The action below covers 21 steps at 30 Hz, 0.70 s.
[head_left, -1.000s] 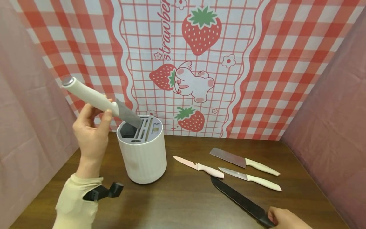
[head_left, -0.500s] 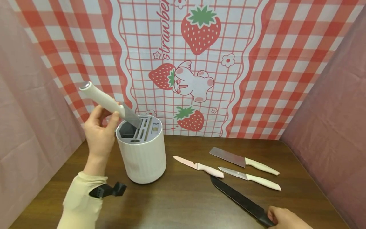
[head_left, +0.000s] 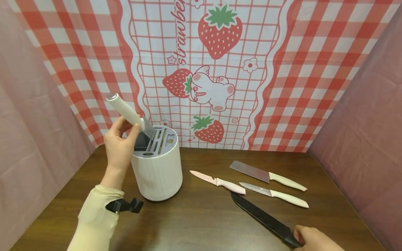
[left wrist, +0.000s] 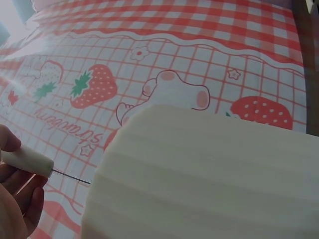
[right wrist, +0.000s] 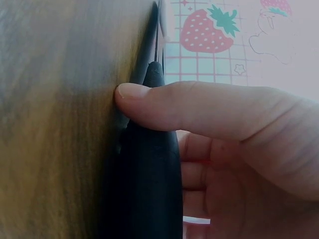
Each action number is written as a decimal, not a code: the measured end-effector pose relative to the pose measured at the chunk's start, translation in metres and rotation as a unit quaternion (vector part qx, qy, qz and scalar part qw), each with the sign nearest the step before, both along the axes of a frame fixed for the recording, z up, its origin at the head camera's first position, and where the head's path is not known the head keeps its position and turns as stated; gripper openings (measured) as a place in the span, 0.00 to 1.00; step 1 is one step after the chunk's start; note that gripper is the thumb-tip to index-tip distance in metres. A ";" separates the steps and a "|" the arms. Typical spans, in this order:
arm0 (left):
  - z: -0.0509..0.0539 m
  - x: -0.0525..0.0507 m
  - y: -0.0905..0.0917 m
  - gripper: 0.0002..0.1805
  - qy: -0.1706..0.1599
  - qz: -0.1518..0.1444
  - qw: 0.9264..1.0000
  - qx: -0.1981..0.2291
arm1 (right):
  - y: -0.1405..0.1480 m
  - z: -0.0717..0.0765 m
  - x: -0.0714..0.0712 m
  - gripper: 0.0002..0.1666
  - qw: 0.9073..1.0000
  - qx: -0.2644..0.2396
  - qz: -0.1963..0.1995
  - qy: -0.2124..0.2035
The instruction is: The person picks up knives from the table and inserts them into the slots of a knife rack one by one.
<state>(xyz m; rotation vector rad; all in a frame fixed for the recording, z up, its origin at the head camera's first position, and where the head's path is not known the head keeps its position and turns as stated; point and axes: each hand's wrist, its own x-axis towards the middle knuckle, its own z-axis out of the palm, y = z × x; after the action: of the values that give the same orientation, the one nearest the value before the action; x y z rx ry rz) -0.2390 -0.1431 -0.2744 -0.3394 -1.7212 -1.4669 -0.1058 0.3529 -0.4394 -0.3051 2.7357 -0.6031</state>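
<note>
Left grip pinches a white-handled knife, its blade slanting down to the knife block's slots

The knife block [head_left: 158,177] stands upright just beside the left hand [head_left: 120,143], its slotted top below and to the right of the grip. The white-handled kitchen knife [head_left: 127,111] is tilted: its long axis runs from the handle's butt, up and to the left of the grip, down to the right, where the steel blade [head_left: 149,129] meets the slotted part. A wide dark opening [head_left: 142,142] lies between the grip and those slots. Whether the blade's tip sits inside a slot or only on its edge, I cannot tell for sure; the block's wall hides it in the left wrist view.

The left grip is nearly closed, thumb and fingers pinching the handle near the blade. It is much nearer the block than the right hand [head_left: 314,238], whose thumb and fingers wrap the handle of a black knife [head_left: 262,216]. From that grip the black blade points away and leftward over the tabletop [head_left: 188,226], toward a pink knife [head_left: 230,186]; a cleaver [head_left: 251,170] and a white-handled paring knife [head_left: 289,199] lie beyond the grip
</note>
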 end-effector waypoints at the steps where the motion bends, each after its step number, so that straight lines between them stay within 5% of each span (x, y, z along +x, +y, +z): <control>1: -0.001 0.000 0.000 0.14 -0.002 0.000 1.000 0.000 | 0.000 0.000 0.000 0.17 1.000 0.001 -0.001 -0.001; 21: -0.014 -0.015 0.002 0.15 -0.082 0.014 0.996 -0.023 | -0.002 0.002 0.000 0.17 1.000 0.009 0.007 0.014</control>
<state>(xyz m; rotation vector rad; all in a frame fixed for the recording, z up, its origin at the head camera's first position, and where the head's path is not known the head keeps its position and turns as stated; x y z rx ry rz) -0.2537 -0.1409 -0.2880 -0.2245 -1.8845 -1.4713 -0.1054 0.3509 -0.4377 -0.3317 2.7617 -0.5748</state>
